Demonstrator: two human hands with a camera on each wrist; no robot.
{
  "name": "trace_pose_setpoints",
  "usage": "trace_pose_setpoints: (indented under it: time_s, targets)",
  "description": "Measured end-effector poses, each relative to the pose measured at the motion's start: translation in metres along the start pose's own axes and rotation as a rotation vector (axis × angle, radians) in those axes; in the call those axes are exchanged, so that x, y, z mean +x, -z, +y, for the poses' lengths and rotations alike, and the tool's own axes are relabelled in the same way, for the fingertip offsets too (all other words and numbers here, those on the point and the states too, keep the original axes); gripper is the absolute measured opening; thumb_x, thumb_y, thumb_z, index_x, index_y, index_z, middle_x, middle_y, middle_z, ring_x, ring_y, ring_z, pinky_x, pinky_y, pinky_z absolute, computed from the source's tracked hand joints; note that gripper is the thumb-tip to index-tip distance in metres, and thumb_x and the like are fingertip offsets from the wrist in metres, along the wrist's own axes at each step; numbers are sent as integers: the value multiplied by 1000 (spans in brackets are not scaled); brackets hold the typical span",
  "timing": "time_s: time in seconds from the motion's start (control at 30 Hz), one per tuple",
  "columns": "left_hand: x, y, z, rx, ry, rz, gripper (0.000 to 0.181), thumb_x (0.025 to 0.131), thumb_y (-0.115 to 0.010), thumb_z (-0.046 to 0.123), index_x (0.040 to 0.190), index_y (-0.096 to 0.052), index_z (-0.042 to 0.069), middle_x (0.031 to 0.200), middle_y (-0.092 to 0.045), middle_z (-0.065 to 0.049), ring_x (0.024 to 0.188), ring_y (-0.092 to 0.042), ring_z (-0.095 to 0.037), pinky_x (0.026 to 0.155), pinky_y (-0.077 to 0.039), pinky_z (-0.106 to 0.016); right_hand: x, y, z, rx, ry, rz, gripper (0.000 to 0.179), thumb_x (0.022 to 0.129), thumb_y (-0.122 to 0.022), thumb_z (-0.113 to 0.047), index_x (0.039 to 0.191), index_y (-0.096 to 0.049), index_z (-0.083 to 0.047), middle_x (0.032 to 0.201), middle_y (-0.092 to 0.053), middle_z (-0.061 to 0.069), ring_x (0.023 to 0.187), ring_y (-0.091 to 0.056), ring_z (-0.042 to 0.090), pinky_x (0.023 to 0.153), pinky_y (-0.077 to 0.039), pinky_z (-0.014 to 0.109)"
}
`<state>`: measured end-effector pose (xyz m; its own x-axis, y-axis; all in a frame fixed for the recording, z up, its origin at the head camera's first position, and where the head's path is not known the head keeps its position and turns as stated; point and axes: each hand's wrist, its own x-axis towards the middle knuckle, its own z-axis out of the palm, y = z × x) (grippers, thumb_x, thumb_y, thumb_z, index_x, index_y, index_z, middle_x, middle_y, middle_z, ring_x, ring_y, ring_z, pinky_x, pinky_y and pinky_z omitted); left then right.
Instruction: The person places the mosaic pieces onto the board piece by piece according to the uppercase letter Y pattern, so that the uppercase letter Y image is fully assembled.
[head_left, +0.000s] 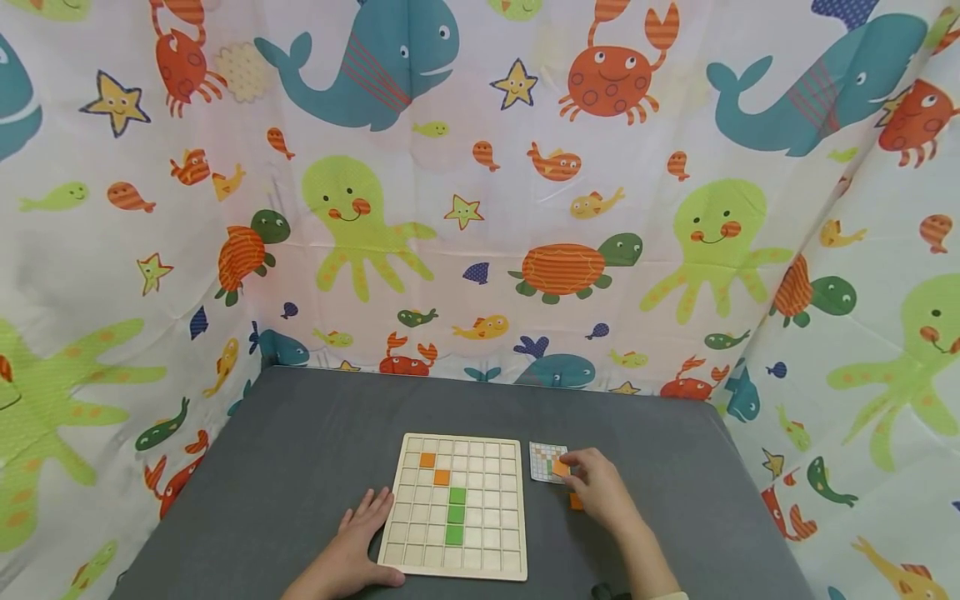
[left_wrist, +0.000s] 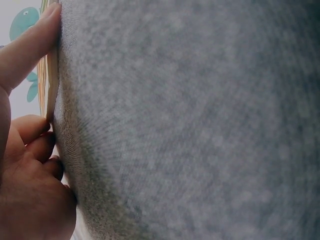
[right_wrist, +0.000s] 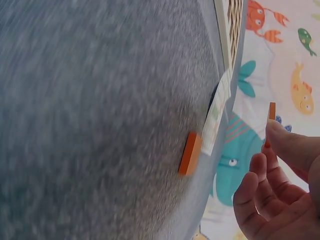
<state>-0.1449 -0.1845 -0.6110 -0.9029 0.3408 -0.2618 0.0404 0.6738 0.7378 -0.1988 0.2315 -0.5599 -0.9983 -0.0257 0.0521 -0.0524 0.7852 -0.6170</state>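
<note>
A pale wooden grid board (head_left: pixel 495 508) lies on the grey table. Set in its squares are two orange tiles (head_left: pixel 427 460) in a diagonal step and a column of three green tiles (head_left: pixel 456 514). My left hand (head_left: pixel 352 542) rests along the board's left edge, fingers spread, thumb at the lower corner. Between thumb and fingertips, my right hand (head_left: pixel 603 492) pinches an orange square tile (right_wrist: pixel 272 111), raised over a small printed pattern card (head_left: pixel 542 462). Another orange tile (right_wrist: pixel 190 154) lies on the table below that hand, partly hidden by it in the head view.
The grey tabletop (head_left: pixel 337 433) extends around the board. A curtain (head_left: pixel 450 275) printed with sea animals encloses the table at the back and both sides. A small dark object (head_left: pixel 606 592) shows at the bottom edge beside the right forearm.
</note>
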Motion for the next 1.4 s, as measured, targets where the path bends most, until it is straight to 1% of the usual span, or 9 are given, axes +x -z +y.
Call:
trace_pose_setpoints:
  time_s: [0.23, 0.33, 0.47, 0.6, 0.77, 0.9, 1.1, 1.23, 1.4]
  targets:
    - [1, 1, 3, 9, -9, 7, 128, 60, -94, 47, 159, -26, 2, 167, -20, -19, 154, -4, -47, 116, -2, -73, 0, -11, -10, 2, 65, -3, 27, 86, -78, -3, 111, -75, -11, 105, -64, 4, 77, -58, 12, 64, -50, 29]
    - [2, 0, 6, 13, -15, 12, 128, 60, -94, 47, 159, -27, 2, 167, -20, -18, 154, -5, -47, 116, -3, -73, 1, -15, -13, -4, 84, -5, 27, 85, -78, -4, 111, -75, -12, 106, -65, 2, 81, -57, 10, 67, -49, 28]
    - [4, -1, 9, 34, -14, 22, 128, 59, -94, 49, 159, -28, 3, 167, -21, -16, 155, -6, -45, 117, -4, -72, 0, -18, -17, 3, 97, 1, 27, 86, -78, -4, 111, -75, -12, 110, -66, 2, 83, -59, 10, 69, -50, 28]
    - [3, -1, 12, 37, -16, 24, 127, 59, -94, 48, 159, -29, 2, 167, -21, -16, 155, -7, -44, 117, -3, -71, 0, -19, -24, 7, 135, 13, 26, 85, -79, -4, 110, -75, -12, 110, -67, 2, 83, -60, 11, 69, -51, 29]
    - [0, 0, 10, 19, -22, 26, 127, 60, -94, 46, 159, -28, 2, 167, -21, -18, 154, -6, -46, 116, -3, -73, 2, -26, -33, 14, 152, -36, 26, 86, -78, -5, 111, -75, -13, 111, -66, 2, 83, -59, 11, 67, -51, 27]
    - [-1, -1, 6, 22, -24, 32, 127, 60, -94, 47, 159, -27, 2, 167, -20, -18, 154, -5, -46, 116, -3, -72, 4, -35, -39, 14, 177, -79, 26, 88, -77, -8, 113, -74, -13, 111, -65, 3, 83, -58, 11, 64, -50, 26]
    - [-2, -2, 5, 14, -19, 45, 127, 60, -94, 47, 159, -28, 3, 167, -21, -17, 155, -6, -45, 116, -3, -72, 6, -44, -49, 12, 234, -109, 23, 91, -75, -11, 114, -73, -13, 107, -64, 2, 80, -54, 10, 65, -49, 27]
    - [-5, -2, 6, 14, -22, 53, 126, 60, -95, 45, 159, -29, 2, 167, -21, -17, 155, -6, -45, 117, -3, -71, 6, -50, -54, 31, 243, -128, 22, 91, -74, -10, 113, -73, -12, 110, -64, 3, 76, -52, 9, 64, -47, 25]
    - [-6, -1, 6, 18, -23, 51, 126, 60, -95, 45, 158, -29, 2, 167, -21, -18, 155, -6, -45, 117, -3, -71, 5, -57, -61, 36, 256, -156, 23, 91, -74, -11, 114, -73, -12, 114, -64, 4, 81, -55, 9, 67, -49, 26]
